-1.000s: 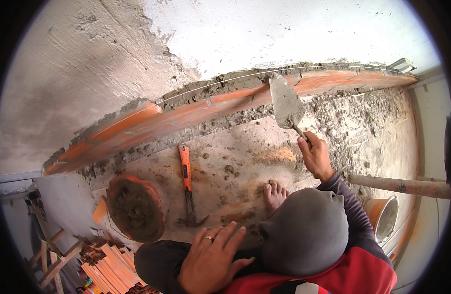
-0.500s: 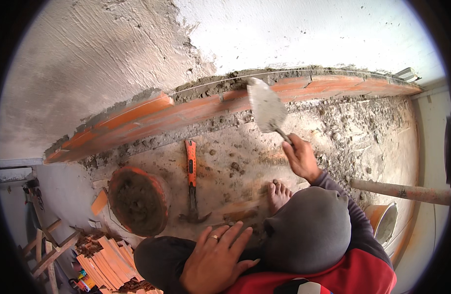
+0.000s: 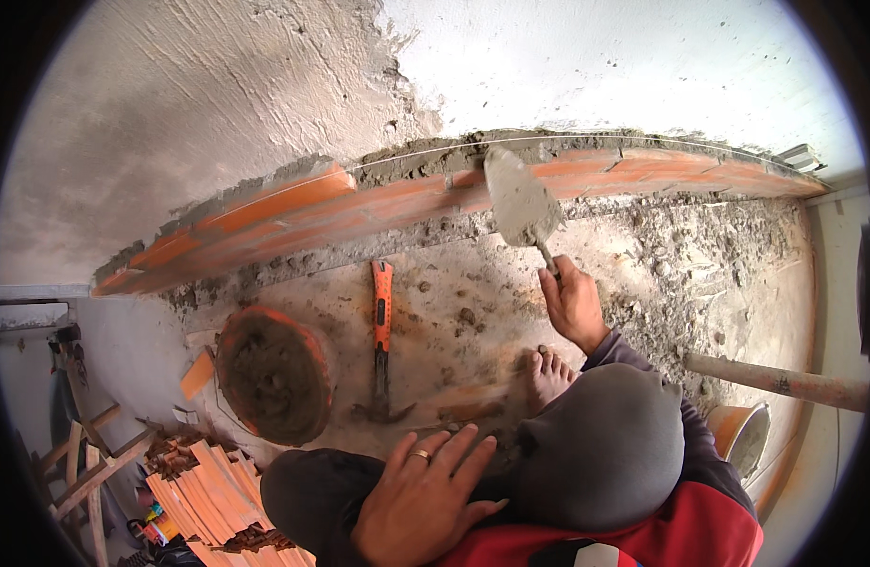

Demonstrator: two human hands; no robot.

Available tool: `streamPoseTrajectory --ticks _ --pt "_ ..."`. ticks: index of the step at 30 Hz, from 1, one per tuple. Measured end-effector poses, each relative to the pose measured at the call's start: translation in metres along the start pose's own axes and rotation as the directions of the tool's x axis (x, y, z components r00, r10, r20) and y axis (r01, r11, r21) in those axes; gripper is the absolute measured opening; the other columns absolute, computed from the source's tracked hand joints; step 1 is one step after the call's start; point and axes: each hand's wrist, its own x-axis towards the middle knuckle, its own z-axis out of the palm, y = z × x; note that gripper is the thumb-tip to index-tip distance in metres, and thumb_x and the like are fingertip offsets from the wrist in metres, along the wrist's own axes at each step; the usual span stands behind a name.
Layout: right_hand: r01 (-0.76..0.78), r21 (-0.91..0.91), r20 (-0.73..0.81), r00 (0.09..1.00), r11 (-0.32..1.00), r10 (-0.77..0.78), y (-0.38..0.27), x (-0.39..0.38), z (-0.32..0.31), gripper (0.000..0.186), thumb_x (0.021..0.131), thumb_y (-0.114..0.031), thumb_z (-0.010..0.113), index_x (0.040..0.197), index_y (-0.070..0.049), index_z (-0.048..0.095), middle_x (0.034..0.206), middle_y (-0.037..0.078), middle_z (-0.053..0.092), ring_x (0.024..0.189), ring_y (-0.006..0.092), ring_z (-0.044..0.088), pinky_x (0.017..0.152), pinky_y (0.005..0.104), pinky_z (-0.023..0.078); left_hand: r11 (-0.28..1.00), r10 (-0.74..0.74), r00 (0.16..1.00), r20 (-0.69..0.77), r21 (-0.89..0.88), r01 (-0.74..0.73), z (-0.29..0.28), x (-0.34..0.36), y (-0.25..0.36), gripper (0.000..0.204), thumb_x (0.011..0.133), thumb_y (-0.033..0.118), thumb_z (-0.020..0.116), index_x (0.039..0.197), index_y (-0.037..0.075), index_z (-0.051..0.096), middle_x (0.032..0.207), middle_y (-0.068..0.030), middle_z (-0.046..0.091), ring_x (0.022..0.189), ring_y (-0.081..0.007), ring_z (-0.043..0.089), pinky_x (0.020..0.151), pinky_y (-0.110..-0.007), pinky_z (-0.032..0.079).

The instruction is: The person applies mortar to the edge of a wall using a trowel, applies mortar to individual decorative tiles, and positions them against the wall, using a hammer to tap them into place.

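The right hand (image 3: 575, 302) grasps the trowel (image 3: 523, 200), which overlaps the brick wall (image 3: 397, 200), tip at the mortar bed (image 3: 407, 168). From where I stand, tip contact cannot be confirmed. The left hand (image 3: 421, 506), empty, fingers extended, lies beside the left knee (image 3: 312, 496). The hammer (image 3: 383, 321) and mortar bucket (image 3: 320, 359) occupy the floor (image 3: 454, 274).

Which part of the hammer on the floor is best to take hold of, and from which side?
Its orange grip, probably from above with the left hand, since the right hand holds the trowel. The hammer lies flat, grip toward the brick wall, head nearer the left hand. Its right side seems roomier; the mortar bucket stands left of it.
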Motion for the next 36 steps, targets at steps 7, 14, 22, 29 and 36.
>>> streamPoseTrajectory --ticks 7,14,22,29,36 --pt "0.079 0.045 0.164 0.983 0.996 -0.086 -0.011 0.005 0.010 0.023 0.099 -0.022 0.061 0.099 0.001 0.056 0.068 0.026 0.062 0.066 0.0475 0.063 0.060 0.0527 0.049 1.000 -0.012 1.000 0.011 0.026 0.012 0.000 -0.001 0.002 0.069 0.085 0.036 0.074 0.141 0.004 0.052 0.142 -0.0172 0.053 0.128 -0.0357 0.051 0.114 -0.051 0.034" --pt "0.200 -0.032 0.172 0.966 0.979 -0.191 -0.038 0.022 0.035 0.024 0.099 -0.021 0.060 0.097 0.001 0.051 0.072 0.027 0.064 0.067 0.0490 0.063 0.060 0.0543 0.050 0.995 -0.041 0.995 0.089 0.089 0.034 -0.004 0.002 0.002 0.065 0.090 0.047 0.069 0.140 0.008 0.055 0.145 -0.0138 0.052 0.131 -0.0298 0.052 0.110 -0.052 0.040" --pt "0.254 -0.049 0.122 0.961 0.966 -0.247 -0.055 0.021 0.029 0.025 0.099 -0.023 0.060 0.098 0.000 0.051 0.077 0.026 0.065 0.066 0.0474 0.063 0.058 0.0539 0.050 0.996 -0.039 0.994 0.099 0.088 0.031 0.001 -0.004 0.002 0.066 0.090 0.049 0.067 0.141 0.008 0.054 0.146 -0.0147 0.052 0.132 -0.0307 0.051 0.112 -0.052 0.037" --pt "0.263 -0.159 0.223 0.949 0.952 -0.225 -0.045 0.008 -0.007 0.022 0.099 -0.022 0.061 0.095 -0.001 0.055 0.063 0.022 0.062 0.055 0.0403 0.062 0.051 0.0505 0.048 0.996 -0.033 0.999 0.038 0.081 0.030 -0.002 -0.011 0.001 0.065 0.091 0.048 0.066 0.141 0.008 0.054 0.145 -0.0162 0.052 0.131 -0.0312 0.051 0.112 -0.052 0.037" --pt "0.504 -0.411 0.388 0.851 0.759 -0.355 -0.135 0.069 -0.083 0.030 0.100 -0.026 0.058 0.086 0.000 0.060 0.062 0.018 0.061 0.055 0.0379 0.061 0.055 0.0473 0.049 0.998 0.047 0.992 -0.116 0.036 -0.043 0.000 -0.024 0.005 0.068 0.084 0.040 0.073 0.140 0.005 0.054 0.143 -0.0163 0.052 0.129 -0.0348 0.051 0.115 -0.052 0.033"
